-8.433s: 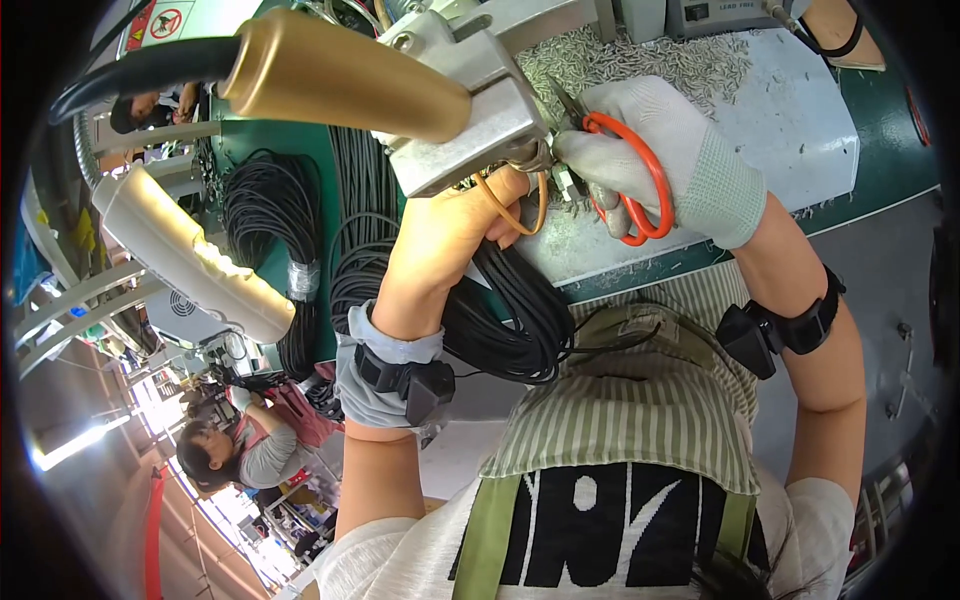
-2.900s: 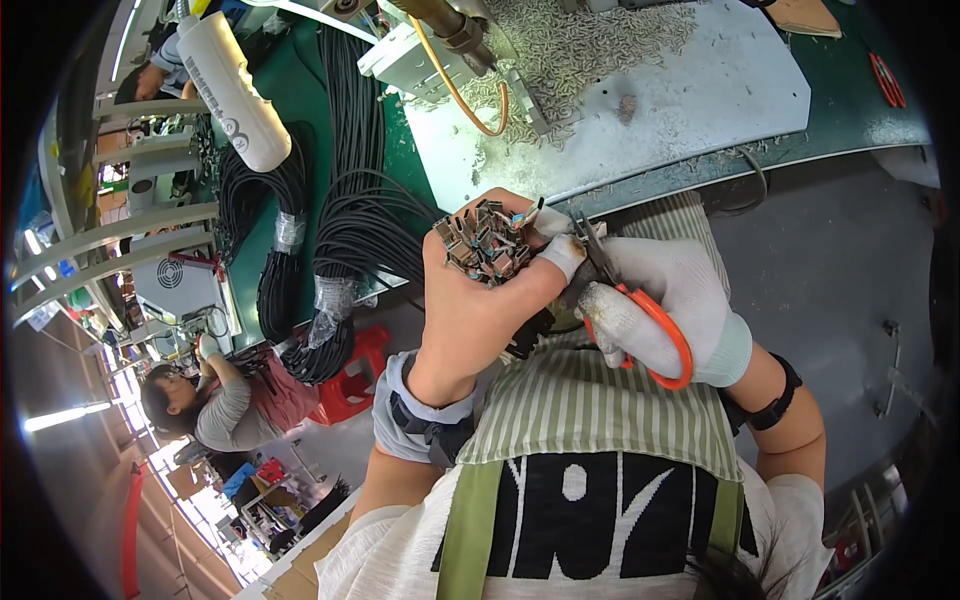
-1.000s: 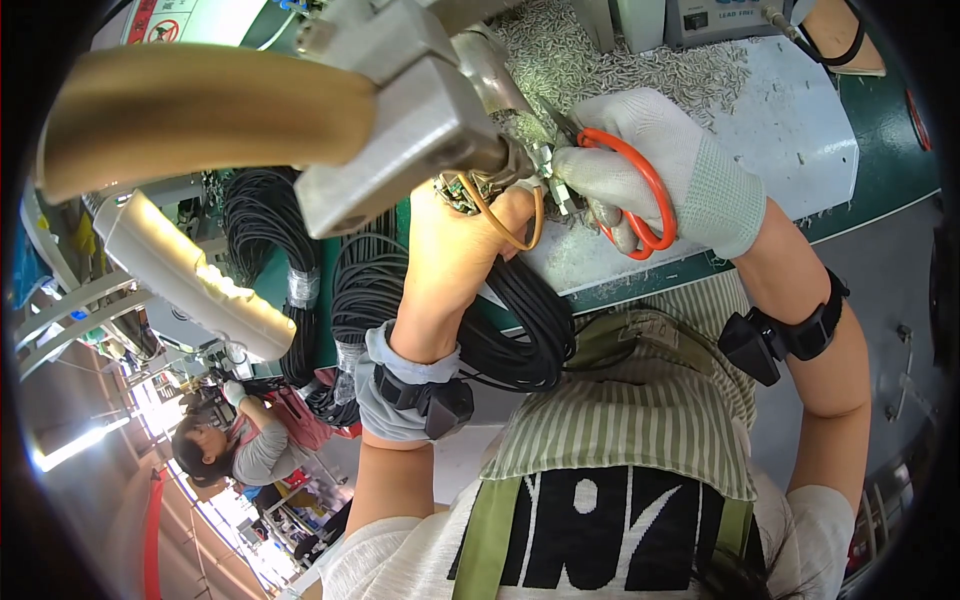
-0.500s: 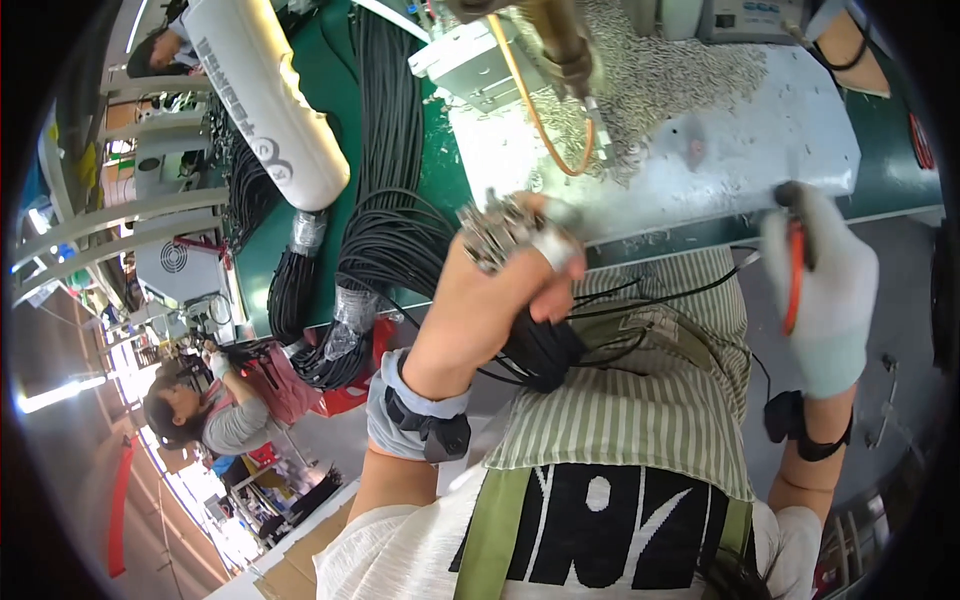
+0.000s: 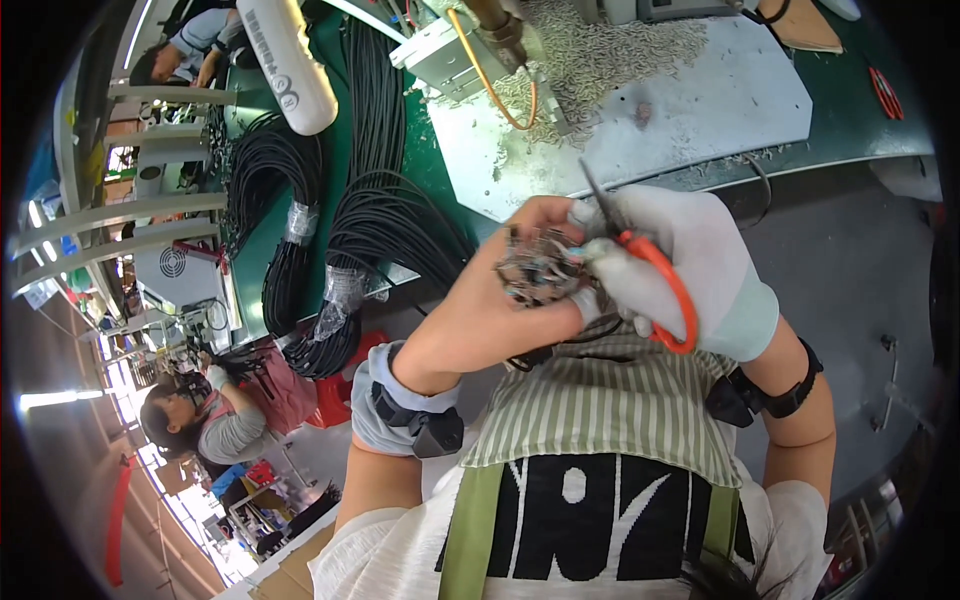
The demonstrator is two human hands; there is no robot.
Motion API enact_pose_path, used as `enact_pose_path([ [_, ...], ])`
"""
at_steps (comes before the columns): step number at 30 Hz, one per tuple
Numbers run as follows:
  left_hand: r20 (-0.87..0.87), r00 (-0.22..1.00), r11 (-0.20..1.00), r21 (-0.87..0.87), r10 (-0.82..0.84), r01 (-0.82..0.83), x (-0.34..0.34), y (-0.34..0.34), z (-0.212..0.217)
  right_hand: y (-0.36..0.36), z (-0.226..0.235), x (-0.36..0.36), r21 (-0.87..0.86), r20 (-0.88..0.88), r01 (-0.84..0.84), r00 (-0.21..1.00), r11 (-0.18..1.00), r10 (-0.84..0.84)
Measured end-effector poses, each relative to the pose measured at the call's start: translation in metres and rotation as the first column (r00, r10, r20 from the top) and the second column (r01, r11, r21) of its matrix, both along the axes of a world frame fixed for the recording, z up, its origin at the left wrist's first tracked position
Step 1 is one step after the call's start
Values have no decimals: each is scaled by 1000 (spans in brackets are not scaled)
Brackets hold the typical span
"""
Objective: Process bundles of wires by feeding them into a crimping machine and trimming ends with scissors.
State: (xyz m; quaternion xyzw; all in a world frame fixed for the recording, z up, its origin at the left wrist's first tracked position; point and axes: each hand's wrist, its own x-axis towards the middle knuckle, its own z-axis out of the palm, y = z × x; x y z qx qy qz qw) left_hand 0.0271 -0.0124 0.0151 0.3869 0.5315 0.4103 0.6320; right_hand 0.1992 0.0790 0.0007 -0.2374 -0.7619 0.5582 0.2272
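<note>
My bare left hand (image 5: 495,315) grips a bunch of black cables whose stripped, multi-coloured wire ends (image 5: 538,268) fan out above my fist. My right hand (image 5: 690,270), in a white glove, holds orange-handled scissors (image 5: 655,285) with the dark blades pointing up and left, close beside the wire ends. Both hands meet in front of my striped apron, just before the green bench edge.
A grey metal plate (image 5: 690,110) strewn with small cut wire bits lies on the green bench. A machine head with an orange cable (image 5: 500,50) hangs above it. Coiled black cable bundles (image 5: 300,260) lie at left. A person (image 5: 200,430) sits at lower left.
My right hand has swung in from the right with the scissors and now sits against the wire ends held by my left hand, which stayed near my chest.
</note>
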Motion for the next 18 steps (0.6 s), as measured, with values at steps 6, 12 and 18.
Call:
enact_pose_path([
  [6,-21,999,998,30,48,-47,16,-6,6,-3,25,25,-693,15,112,990,712,-140],
  [12,-616,768,778,564,174,276,26,3,0,5,32,49,-659,10,71,996,748,-86],
  [18,-373,918,852,517,136,84,42,2,-2,-11,7,49,49,-139,241,963,969,-232],
])
